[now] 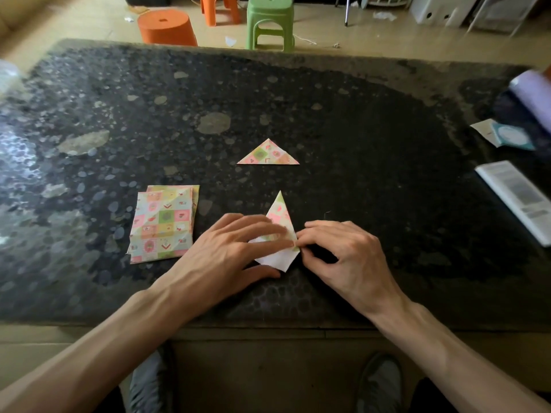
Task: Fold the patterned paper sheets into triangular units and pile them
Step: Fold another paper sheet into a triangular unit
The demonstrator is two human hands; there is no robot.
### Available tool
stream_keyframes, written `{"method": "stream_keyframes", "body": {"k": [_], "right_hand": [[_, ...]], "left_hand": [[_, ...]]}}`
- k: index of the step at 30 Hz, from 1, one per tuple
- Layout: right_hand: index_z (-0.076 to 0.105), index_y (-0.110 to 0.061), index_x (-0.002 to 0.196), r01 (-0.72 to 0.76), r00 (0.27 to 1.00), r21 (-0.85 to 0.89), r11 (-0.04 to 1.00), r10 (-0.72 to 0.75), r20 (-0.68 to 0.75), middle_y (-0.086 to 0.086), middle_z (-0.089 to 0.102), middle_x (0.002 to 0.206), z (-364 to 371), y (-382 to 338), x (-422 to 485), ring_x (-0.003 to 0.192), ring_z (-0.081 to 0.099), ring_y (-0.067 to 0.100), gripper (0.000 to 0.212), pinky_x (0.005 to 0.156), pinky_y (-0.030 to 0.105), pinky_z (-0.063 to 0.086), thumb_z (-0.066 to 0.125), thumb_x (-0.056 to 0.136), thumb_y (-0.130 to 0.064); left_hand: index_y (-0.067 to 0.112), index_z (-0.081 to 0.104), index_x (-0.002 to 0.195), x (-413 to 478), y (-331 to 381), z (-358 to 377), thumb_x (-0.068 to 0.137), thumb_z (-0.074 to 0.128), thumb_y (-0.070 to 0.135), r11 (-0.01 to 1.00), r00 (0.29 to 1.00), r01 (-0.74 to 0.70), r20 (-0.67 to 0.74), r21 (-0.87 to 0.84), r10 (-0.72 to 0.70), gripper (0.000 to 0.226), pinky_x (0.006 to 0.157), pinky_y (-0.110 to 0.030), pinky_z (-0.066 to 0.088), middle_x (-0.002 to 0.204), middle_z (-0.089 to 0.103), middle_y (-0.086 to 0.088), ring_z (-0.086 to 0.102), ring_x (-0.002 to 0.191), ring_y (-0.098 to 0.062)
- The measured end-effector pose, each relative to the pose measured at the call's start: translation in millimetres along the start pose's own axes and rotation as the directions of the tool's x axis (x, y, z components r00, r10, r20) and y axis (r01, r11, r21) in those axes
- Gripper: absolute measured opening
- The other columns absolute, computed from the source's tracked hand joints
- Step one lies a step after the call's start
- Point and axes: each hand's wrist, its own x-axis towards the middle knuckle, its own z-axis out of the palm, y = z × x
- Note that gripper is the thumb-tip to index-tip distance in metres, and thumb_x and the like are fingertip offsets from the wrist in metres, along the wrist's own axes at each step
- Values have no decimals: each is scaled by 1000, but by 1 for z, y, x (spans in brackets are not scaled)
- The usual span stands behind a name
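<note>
Head view: left hand (235, 248) presses straight fingers on the half-folded pastel patterned paper sheet (280, 214) near the dark stone table's (357, 138) front edge; right hand (343, 251) pinches its 3 o'clock corner. Thin, light, probably slippery, it wants fingertip holds at corners. Finished patterned paper triangle (268, 155) lies at 12 o'clock, unfolded sheet stack (164, 225) at 9.

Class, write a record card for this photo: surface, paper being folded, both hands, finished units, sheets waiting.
Surface: dark speckled table
Being folded: half-folded sheet, white side partly showing
Hands: left hand presses it flat; right hand pinches its right edge
Finished: one finished triangle, lying apart
Waiting: unfolded sheets, stacked on the left
</note>
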Motion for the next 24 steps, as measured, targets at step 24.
{"method": "stream_keyframes", "body": {"k": [24], "right_hand": [[78,-33,103,-76,987,130,989,57,151,-21,63,123,-7,4,-11,125,51,0,16,103,31,44,73,91,-44]], "left_hand": [[41,74,120,-1,9,7,105,51,53,999,997,39,-62,-36,-41,31,100,-35,46,133,64,11,55,129,-12]]}}
